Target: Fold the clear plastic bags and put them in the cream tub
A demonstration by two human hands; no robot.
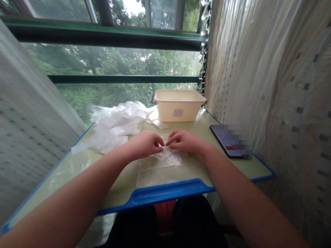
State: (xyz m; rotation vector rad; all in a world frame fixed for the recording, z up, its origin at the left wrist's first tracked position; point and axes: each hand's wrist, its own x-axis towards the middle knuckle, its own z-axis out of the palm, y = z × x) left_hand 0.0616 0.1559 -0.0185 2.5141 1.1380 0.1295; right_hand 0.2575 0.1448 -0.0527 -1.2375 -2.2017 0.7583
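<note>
A clear plastic bag (160,172) lies flat and wrinkled on the table in front of me. At its upper part my left hand (147,144) is closed in a pinch on the thin film. My right hand (184,141) pinches the film just to the right, its fingertips almost meeting those of the left. Both hands rest low over the table, and the far part of the bag is partly hidden beneath them.
Left of the hands lies a heap of clear plastic bags (116,120). A cream plastic tub (178,110) stands at the back. To the right is a tablet or phone (224,137), its screen partly blurred. The table (119,193) has a blue raised edge; curtains flank it.
</note>
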